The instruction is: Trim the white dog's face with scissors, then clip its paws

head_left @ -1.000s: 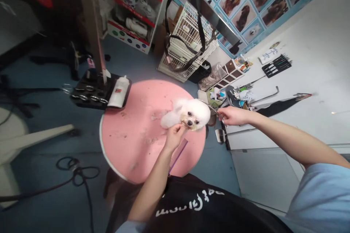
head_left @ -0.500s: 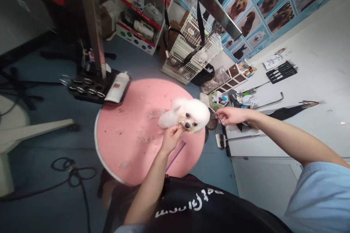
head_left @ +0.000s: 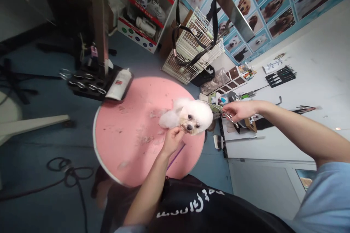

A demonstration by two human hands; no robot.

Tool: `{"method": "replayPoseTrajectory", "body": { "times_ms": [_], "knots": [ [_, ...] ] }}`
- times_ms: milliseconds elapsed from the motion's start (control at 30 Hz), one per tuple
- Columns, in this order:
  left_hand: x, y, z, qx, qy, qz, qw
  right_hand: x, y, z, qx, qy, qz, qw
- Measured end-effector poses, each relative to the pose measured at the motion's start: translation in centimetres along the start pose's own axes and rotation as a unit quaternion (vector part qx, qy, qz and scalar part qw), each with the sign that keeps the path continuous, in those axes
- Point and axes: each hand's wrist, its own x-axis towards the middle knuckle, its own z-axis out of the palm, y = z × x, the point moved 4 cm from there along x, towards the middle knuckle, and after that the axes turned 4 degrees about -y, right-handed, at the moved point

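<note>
A small white fluffy dog (head_left: 188, 116) sits on a round pink table (head_left: 131, 131), facing me. My left hand (head_left: 172, 139) is closed under the dog's chin, pinching the fur there. My right hand (head_left: 237, 110) is closed on a pair of scissors (head_left: 218, 109) whose blades point at the right side of the dog's head. A purple comb (head_left: 176, 154) lies on the table below my left hand. Tufts of cut fur are scattered on the pink top.
A black tray of scissors (head_left: 87, 85) and a white bottle (head_left: 119, 84) hang off the table's far left by a metal post (head_left: 101, 25). Black straps (head_left: 197, 32) dangle from an overhead bar. A white wire cage (head_left: 191, 47), shelves and floor cables (head_left: 68, 169) surround the table.
The dog's head has turned slightly and my right hand with the scissors has shifted a little right and up. My left hand stays under the chin. The view has drifted.
</note>
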Motion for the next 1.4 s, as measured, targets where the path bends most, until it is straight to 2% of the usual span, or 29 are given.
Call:
{"method": "replayPoseTrajectory", "body": {
  "times_ms": [200,533,800,1133,1400],
  "knots": [
    [-0.1,-0.2,0.4,-0.016,-0.02,0.012,1.0,-0.2,-1.8,-1.6,-0.065,-0.019,0.017,0.998],
    [-0.1,0.1,0.3,-0.016,-0.04,0.005,0.999,0.6,-3.0,-2.1,-0.099,-0.029,0.038,0.994],
    [-0.2,-0.4,0.3,-0.023,-0.046,-0.009,0.999,1.0,-2.7,-2.4,-0.06,-0.051,0.038,0.996],
    [-0.3,0.4,0.5,-0.035,-0.067,0.0,0.997,1.1,-2.9,-2.8,0.002,-0.079,0.065,0.995],
    [-0.2,-0.3,0.4,-0.037,-0.074,-0.001,0.997,1.5,-3.4,-3.6,-0.035,-0.078,0.071,0.994]
  ]
}}
